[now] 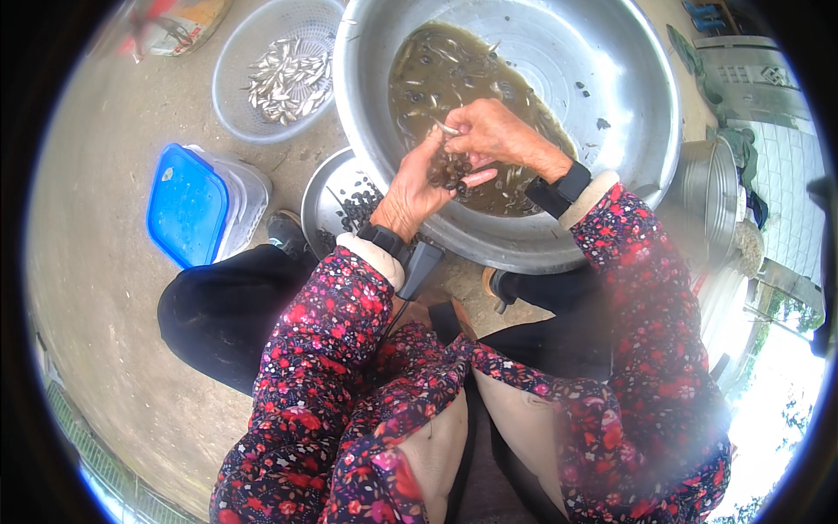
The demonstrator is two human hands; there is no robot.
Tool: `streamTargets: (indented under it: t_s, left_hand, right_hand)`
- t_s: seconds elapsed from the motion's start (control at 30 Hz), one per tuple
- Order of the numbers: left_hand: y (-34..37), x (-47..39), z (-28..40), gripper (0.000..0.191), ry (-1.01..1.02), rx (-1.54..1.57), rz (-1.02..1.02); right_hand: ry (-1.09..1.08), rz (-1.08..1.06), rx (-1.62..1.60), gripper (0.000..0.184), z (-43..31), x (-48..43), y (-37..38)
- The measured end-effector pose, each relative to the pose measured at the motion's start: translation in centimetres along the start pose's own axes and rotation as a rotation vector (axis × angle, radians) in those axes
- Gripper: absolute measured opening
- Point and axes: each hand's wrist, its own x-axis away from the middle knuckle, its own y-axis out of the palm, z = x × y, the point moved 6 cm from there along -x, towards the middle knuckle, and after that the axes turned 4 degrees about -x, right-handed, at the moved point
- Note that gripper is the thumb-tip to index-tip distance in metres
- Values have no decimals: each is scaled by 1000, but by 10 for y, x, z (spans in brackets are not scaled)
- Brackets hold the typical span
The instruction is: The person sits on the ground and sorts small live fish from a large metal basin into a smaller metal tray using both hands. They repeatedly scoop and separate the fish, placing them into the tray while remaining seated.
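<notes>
My left hand [414, 187] is cupped over the near rim of a large metal basin [609, 59] and holds a pile of dark snails [448, 169]. Between the fingers of my right hand [501, 134] is a small silvery fish [448, 128], just above that pile. My left fingertips come close to the fish; whether they touch it I cannot tell. Murky brown water [471, 72] with several little fish and snails lies in the tilted basin. Below my left wrist, a smaller metal bowl [317, 190] holds more dark snails [360, 202], partly hidden by my hand.
A white plastic colander [226, 85] with many small fish [288, 78] stands left of the basin. Nearer is a clear plastic container [252, 196] with a blue lid [186, 206]. Metal pails [707, 190] stand at the right. My shoes [287, 230] flank the bowl and basin.
</notes>
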Motion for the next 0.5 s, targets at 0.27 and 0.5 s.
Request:
streamTargets:
  t_s: [0.27,0.5]
  left_hand:
    - [0,1,-1,41,9,-27,47]
    - [-1,-2,-3,45,-34,-20,-7]
  right_hand:
    - [-74,68,58,13,2,-3,2]
    - [70,-39,-38,15,8,-4,0]
